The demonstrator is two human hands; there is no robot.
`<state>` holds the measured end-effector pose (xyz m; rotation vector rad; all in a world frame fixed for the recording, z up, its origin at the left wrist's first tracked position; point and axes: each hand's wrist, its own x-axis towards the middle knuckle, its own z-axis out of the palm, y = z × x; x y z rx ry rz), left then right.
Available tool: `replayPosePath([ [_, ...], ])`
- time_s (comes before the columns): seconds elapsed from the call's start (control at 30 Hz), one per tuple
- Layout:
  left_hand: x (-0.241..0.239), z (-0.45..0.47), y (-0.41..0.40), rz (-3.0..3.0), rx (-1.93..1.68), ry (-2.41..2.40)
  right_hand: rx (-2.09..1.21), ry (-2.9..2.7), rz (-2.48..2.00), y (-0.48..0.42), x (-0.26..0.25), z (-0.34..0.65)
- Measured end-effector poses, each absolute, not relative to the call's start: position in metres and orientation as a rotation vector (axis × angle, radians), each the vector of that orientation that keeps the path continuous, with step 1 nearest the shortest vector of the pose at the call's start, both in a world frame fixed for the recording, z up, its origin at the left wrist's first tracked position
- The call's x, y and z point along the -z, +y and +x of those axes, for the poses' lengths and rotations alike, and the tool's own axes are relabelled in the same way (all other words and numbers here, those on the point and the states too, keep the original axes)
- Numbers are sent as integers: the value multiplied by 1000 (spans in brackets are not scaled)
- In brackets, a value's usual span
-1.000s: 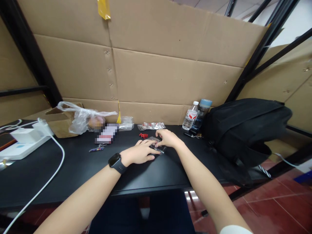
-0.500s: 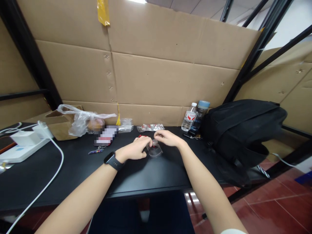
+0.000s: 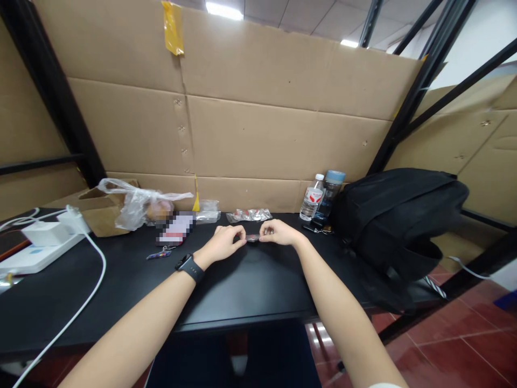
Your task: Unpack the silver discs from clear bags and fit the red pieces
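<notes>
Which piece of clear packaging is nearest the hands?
The small clear plastic packet held between the left hand and right hand; the crinkled clear packaging with red bits and plain clear packaging lie farther back, untouched.

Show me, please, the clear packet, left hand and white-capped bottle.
Clear packet (image 3: 253, 237): head view, its visible middle.
Left hand (image 3: 221, 244): head view, its middle.
White-capped bottle (image 3: 312, 196): head view, its label.

Bright ceiling lamp (image 3: 224, 11), pale glare on desk (image 3: 242, 296), edge distortion.
</notes>
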<state>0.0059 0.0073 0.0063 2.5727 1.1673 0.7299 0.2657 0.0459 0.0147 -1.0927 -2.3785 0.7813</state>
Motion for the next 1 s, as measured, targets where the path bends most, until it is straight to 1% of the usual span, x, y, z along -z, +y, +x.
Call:
replayPosePath([
  [0.27, -4, 7, 12, 2241, -890, 1251, -1128, -2113, -1103, 44, -17, 263],
  [0.37, -2, 10, 11, 2122, -892, 1355, -1183, -1998, -1077, 45, -12, 261],
  [0.47, -1, 13, 9, 2148, -810, 1421, -1181, -2008, -1119, 46, -7, 260],
  [0.77, 12, 21, 8, 2442, -570, 1454, -773, -2441, -1338, 41, -14, 253],
  [1.0, 11, 19, 3, 2602, -628, 1397, -480, -2559, -1236, 37, -14, 251],
])
